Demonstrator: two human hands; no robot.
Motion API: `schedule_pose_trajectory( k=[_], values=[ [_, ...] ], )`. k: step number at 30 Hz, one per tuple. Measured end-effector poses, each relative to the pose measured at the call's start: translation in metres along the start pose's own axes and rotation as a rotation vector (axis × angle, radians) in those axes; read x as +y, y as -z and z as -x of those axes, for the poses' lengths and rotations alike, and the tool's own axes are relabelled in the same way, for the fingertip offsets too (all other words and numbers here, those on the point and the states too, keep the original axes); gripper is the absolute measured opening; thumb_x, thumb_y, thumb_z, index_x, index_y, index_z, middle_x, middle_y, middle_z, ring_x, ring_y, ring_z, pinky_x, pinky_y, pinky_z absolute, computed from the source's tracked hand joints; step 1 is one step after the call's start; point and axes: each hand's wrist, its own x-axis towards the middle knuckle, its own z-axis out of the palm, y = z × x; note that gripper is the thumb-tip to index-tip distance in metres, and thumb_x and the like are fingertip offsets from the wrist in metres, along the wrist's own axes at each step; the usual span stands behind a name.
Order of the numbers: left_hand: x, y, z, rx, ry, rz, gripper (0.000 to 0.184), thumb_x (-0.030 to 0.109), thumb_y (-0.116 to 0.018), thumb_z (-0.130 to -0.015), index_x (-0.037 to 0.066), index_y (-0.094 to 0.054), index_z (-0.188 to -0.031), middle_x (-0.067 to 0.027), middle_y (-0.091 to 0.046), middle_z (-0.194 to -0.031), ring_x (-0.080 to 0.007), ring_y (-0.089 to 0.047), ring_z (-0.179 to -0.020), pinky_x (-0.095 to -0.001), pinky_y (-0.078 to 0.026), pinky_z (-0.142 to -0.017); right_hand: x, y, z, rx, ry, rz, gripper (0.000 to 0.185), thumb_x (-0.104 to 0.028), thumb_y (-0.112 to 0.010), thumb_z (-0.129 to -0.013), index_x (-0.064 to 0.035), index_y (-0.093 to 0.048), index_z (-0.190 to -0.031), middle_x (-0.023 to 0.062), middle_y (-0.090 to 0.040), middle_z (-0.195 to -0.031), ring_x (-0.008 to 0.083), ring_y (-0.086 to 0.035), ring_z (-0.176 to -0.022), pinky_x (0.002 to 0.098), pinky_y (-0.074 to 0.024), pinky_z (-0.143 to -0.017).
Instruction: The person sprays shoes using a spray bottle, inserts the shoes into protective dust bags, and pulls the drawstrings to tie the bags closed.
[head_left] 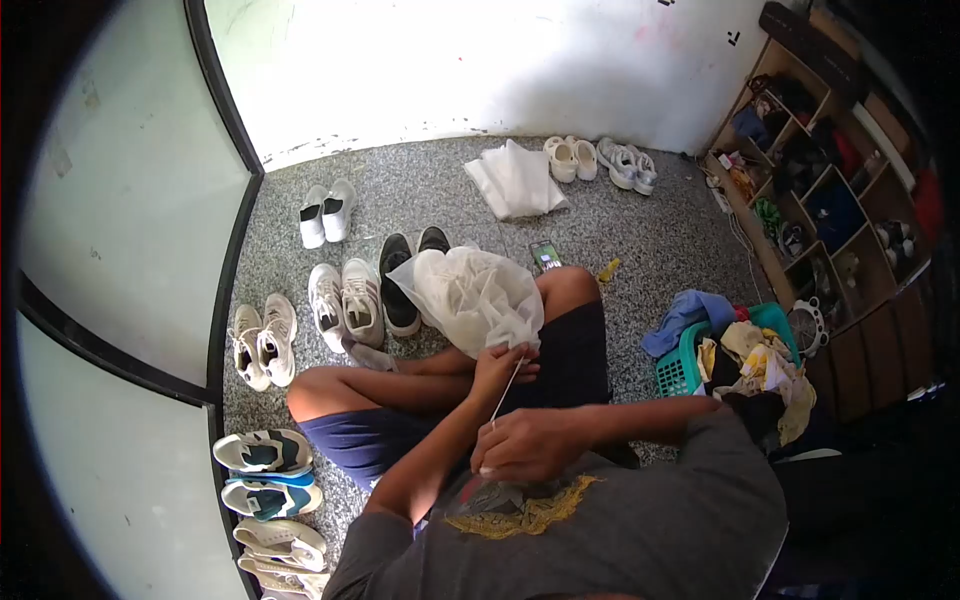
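Observation:
A white translucent bag (475, 295) rests by my crossed legs, bulging with pale contents I cannot make out. My left hand (503, 372) is closed around its gathered neck. From there a thin white drawstring (509, 385) stretches back toward my chest, where my right hand (522, 446) grips its other end in closed fingers. Just left of the bag stands a pair of black shoes (398, 290), partly covered by it. Beyond my knee a phone (545, 255) lies on the floor with its screen lit.
White sneakers (360, 300) and other pairs line the left side near the glass panels. Folded white bags (515, 182) and cream clogs (563, 160) lie by the wall. At right are a green basket (675, 377) of clothes and a wooden shelf (800, 250). A yellow item (608, 270) lies near the phone.

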Motion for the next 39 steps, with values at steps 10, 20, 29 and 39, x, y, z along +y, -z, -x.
schedule_pose_trajectory(
  k=[10, 20, 29, 39],
  values=[
    [-0.034, 0.007, 0.040, -0.054, 0.149, 0.005, 0.037, 0.019, -0.069, -0.096, -0.001, -0.059, -0.125, -0.0144, -0.069, -0.108, -0.0212, -0.070, -0.088, -0.0336, -0.060, -0.076, 0.006, 0.488, 0.088, 0.719, -0.730, 1.338, 0.032, -0.024, -0.061, -0.087, -0.0130, -0.074, -0.115, 0.0197, -0.073, -0.107, 0.0383, -0.069, -0.098, 0.0509, -0.0542, -0.086],
    [-0.024, 0.047, 0.085, -0.118, 0.199, -0.187, 0.032, 0.016, -0.071, -0.096, -0.004, -0.066, -0.121, -0.0136, -0.074, -0.102, -0.0184, -0.072, -0.083, -0.0303, -0.060, -0.073, 0.111, 0.408, -0.096, -0.282, -1.276, 0.618, 0.064, -0.005, -0.053, -0.089, -0.0234, -0.049, -0.150, 0.0066, -0.076, -0.100, 0.0195, -0.071, -0.084, 0.0364, -0.0556, -0.079],
    [0.011, 0.062, 0.131, -0.133, 0.014, -0.391, 0.019, 0.008, -0.069, -0.096, -0.006, -0.073, -0.108, -0.0117, -0.076, -0.091, -0.0142, -0.073, -0.082, -0.0270, -0.059, -0.074, 0.151, 0.397, -0.154, -0.366, -1.120, 0.642, 0.051, -0.005, -0.058, -0.088, -0.0204, -0.064, -0.136, 0.0059, -0.072, -0.082, 0.0146, -0.063, -0.066, 0.0320, -0.0513, -0.060],
    [0.073, 0.045, 0.172, -0.309, -0.168, -0.852, 0.030, 0.005, -0.072, -0.092, -0.001, -0.070, -0.121, -0.0203, -0.076, -0.093, -0.0119, -0.073, -0.083, -0.0265, -0.056, -0.074, 0.150, 0.411, -0.096, -0.421, -1.412, 0.650, 0.038, -0.012, -0.066, -0.086, -0.0228, -0.073, -0.121, 0.0008, -0.064, -0.075, 0.0138, -0.055, -0.066, 0.0376, -0.0540, -0.064]
  ],
)
